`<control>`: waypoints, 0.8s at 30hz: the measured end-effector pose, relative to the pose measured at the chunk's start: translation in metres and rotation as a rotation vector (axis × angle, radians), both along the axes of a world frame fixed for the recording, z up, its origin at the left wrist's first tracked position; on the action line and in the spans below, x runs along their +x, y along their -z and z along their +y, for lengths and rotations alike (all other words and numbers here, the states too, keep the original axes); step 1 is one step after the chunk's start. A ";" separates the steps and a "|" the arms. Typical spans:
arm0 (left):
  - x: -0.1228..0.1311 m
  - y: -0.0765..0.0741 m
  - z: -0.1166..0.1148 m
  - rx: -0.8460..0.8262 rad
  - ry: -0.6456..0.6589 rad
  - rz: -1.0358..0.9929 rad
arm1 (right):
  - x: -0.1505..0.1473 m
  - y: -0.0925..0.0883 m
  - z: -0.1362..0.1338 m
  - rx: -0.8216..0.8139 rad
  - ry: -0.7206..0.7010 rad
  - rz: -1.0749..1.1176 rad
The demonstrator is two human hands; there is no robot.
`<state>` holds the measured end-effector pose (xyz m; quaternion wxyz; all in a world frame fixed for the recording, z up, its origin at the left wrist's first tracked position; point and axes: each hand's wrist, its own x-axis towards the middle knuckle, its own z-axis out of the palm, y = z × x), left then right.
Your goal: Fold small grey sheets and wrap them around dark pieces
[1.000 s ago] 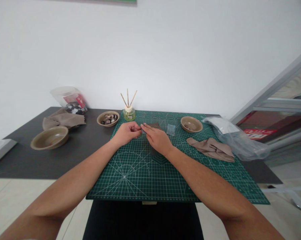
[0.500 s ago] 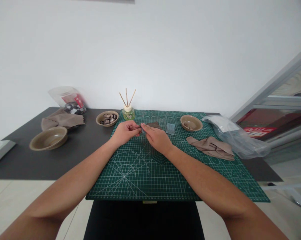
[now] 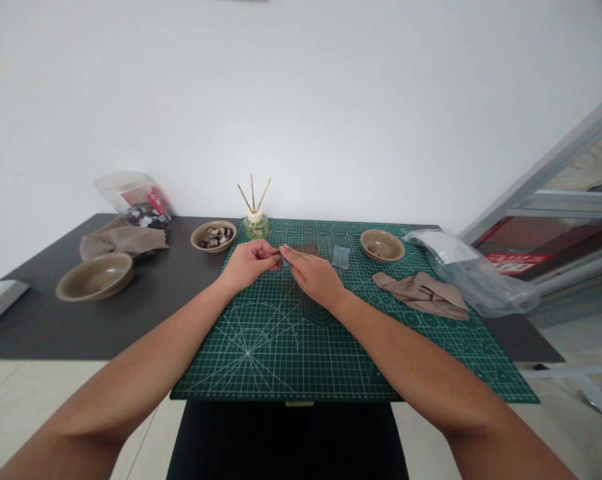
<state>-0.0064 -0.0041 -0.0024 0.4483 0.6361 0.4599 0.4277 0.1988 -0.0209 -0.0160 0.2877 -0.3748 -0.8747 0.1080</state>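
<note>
Both hands meet near the far middle of the green cutting mat (image 3: 281, 333). My left hand (image 3: 251, 263) is curled, its fingertips pinched on a small thing I cannot make out. My right hand (image 3: 313, 275) lies beside it, fingers pressed together at the same spot, against the edge of a small brown piece (image 3: 308, 249) on the mat. A small grey-blue packet (image 3: 341, 257) lies just right of my right hand.
On the mat: a reed diffuser (image 3: 255, 223), a tan bowl (image 3: 382, 245), a crumpled beige cloth (image 3: 423, 295). A clear plastic bag (image 3: 473, 273) lies at the right. On the dark table (image 3: 55, 320): a bowl of small pieces (image 3: 213, 235), an empty bowl (image 3: 95, 275), a cloth (image 3: 123, 240), a tipped plastic jar (image 3: 133, 197).
The hands stay pinched together at the same spot. The view has shifted slightly.
</note>
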 end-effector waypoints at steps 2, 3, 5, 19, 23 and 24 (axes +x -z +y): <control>0.000 0.000 0.000 -0.002 0.000 0.001 | 0.000 0.000 0.000 -0.002 -0.001 0.006; 0.000 -0.001 0.000 0.006 0.002 0.020 | -0.001 0.000 0.000 0.001 -0.006 0.009; 0.000 -0.004 -0.001 0.049 0.004 0.093 | -0.002 0.001 -0.001 0.012 -0.024 0.015; 0.003 0.002 0.000 -0.010 -0.013 -0.006 | -0.002 -0.008 -0.005 -0.054 0.102 -0.043; 0.001 0.002 0.002 0.020 0.029 0.065 | -0.004 -0.008 -0.006 -0.047 0.082 -0.070; 0.001 0.002 0.001 0.028 0.036 0.079 | -0.004 -0.008 -0.006 -0.043 0.074 -0.075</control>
